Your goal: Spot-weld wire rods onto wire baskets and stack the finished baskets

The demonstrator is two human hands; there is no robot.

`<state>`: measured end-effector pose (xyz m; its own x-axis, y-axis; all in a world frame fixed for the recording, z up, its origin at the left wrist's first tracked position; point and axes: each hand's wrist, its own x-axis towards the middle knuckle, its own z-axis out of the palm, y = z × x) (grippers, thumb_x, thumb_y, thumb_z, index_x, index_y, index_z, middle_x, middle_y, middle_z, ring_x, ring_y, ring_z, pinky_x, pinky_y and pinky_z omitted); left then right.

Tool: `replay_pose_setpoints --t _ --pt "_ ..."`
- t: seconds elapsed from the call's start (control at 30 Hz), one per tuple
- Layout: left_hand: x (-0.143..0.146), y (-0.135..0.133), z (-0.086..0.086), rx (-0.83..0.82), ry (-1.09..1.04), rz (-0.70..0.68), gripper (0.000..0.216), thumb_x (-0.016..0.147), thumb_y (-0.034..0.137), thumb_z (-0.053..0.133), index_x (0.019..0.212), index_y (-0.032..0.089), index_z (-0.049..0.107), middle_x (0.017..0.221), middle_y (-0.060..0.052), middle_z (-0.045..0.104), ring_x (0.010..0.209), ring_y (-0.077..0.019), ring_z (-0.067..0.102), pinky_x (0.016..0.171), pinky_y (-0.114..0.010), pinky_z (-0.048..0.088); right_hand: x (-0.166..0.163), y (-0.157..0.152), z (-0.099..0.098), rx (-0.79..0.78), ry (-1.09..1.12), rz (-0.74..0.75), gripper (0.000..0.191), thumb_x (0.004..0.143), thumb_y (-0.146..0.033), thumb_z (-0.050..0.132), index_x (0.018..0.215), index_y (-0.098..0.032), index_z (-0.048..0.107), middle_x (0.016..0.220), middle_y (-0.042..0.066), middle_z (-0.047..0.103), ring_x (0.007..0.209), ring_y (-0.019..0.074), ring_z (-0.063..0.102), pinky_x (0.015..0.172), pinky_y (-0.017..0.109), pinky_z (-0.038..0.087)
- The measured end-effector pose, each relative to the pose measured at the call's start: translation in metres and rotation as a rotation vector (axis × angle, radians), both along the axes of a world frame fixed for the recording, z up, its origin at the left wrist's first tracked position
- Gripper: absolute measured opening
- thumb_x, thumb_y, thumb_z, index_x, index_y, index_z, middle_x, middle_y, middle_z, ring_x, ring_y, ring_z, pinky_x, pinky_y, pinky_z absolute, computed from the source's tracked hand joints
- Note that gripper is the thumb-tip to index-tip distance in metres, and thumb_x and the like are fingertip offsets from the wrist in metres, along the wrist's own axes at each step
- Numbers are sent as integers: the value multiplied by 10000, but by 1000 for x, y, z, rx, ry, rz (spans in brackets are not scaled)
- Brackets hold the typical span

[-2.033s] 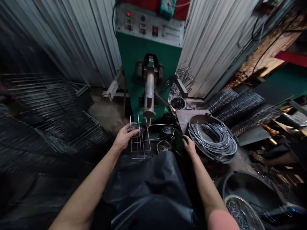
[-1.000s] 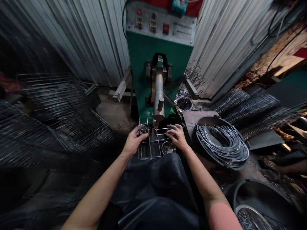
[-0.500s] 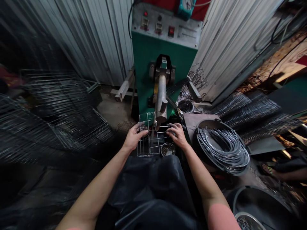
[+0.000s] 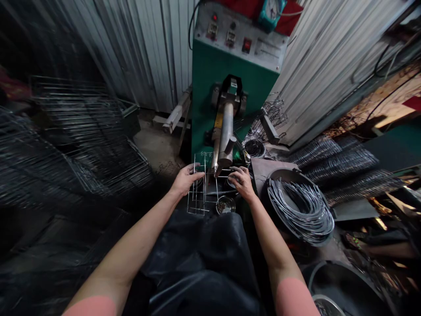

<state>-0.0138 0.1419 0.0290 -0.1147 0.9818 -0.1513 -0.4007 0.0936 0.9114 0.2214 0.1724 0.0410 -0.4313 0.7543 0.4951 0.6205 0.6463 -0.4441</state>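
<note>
A thin wire rack [image 4: 205,195] stands between my two hands, its upper wires just under the tip of a spot welder's metal arm [image 4: 226,136]. My left hand [image 4: 184,181] pinches the rack's left side between thumb and fingers. On the other side, my right hand [image 4: 242,182] has its fingers closed around the end of a horizontal wire. Whether the welder's tip touches the wire is too small to tell. A small round dish [image 4: 225,205] of tiny pieces sits below the rack, close to my lap.
The green machine cabinet [image 4: 205,66] rises ahead, with switches on top. Stacked wire grids [image 4: 82,127] fill the left side, blurred. To the right are a tub [image 4: 276,175] holding cut wires [image 4: 302,210], rows of wire parts [image 4: 348,171] and a large black basin [image 4: 348,281]. Another person's foot [image 4: 353,241] shows at right.
The view has turned slightly, so the machine appears farther right. Both hands keep hold of the wire rack, which has shifted a little under the welder's tip.
</note>
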Motion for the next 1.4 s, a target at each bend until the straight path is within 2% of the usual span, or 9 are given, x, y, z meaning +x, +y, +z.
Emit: replay_pose_setpoints --t 0.27,0.4,0.5,0.7,0.97,1.2,1.4 --pt "-1 3 -4 -18 -28 -10 588 500 200 796 1047 118 595 640 27 619 564 -91 559 608 -239 448 1 0 -5 42 24 4 131 862 -300 563 787 -248 656 1035 24 660 958 234 467 874 408 385" --pt "-2 4 -3 -17 -41 -31 570 497 177 799 1027 124 595 669 15 643 579 -87 579 598 -218 453 2 1 -6 11 1 -11 102 848 -301 580 794 -261 656 1069 23 652 979 239 457 890 417 381" --pt "-3 4 -1 -34 -48 -60 567 498 176 801 1021 129 588 694 1 656 555 -91 580 543 -212 448 3 3 -6 -6 -1 -6 95 843 -291 584 787 -255 652 1078 24 654 977 238 455 893 419 381" --pt "-2 4 2 -68 -35 -78 604 513 160 796 1066 112 557 586 29 601 446 -84 528 416 -190 377 3 3 -4 -3 17 -6 86 830 -273 599 776 -233 654 1053 38 662 983 233 451 892 401 382" --pt "-3 5 0 -60 -26 -100 634 538 158 786 1125 119 549 627 23 603 494 -102 556 484 -228 448 2 3 -3 -30 31 -10 74 810 -248 617 753 -221 657 1008 43 676 961 234 465 881 393 374" --pt "-5 6 -7 -7 -13 -82 655 529 226 800 1129 108 564 708 -5 645 610 -109 590 604 -235 460 3 2 1 -15 21 18 101 840 -275 590 782 -223 654 1059 44 661 968 226 461 874 388 380" --pt "-6 -18 -4 45 -22 -46 648 523 241 803 1121 115 588 738 7 648 652 -94 580 658 -227 452 -4 -24 14 15 -10 17 82 827 -271 615 780 -223 663 1042 44 664 958 227 458 850 377 409"
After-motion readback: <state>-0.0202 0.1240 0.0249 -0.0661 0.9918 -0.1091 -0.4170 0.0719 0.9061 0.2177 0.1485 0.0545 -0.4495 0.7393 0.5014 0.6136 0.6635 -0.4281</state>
